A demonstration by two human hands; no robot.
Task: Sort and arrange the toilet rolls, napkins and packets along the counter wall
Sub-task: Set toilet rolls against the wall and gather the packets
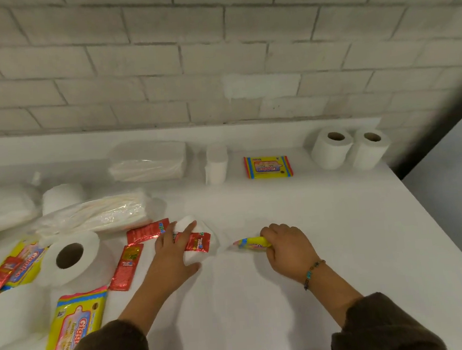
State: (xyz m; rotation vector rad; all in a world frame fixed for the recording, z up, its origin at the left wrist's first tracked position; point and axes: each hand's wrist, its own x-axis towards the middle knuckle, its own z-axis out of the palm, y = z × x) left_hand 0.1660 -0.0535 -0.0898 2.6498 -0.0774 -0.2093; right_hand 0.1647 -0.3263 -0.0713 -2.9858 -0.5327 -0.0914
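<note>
I look down from a head camera at a white counter (338, 221) that meets a white brick wall (214, 51).

The left hand (172, 251) grasps a white roll (195, 257) lying on its side near the middle of the counter, fingers laid over its top and thumb against its near side. A red sachet (198, 242) lies across that roll, partly under the fingers.

The right hand (288, 247) is curled round a yellow packet (253, 243), held edge-up just beside the roll. A beaded bracelet (313, 272) circles that wrist.

Along the wall, from left to right, stand a napkin pack (147, 160), a wrapped roll (216, 163), a flat wall packet (268, 166) and two upright rolls (331, 147) that touch each other.

At the left lies an unsorted heap: a big roll (73, 256), loose sachets (125, 266), a second napkin pack (94, 213) and a near packet (73, 328) by the left sleeve.
</note>
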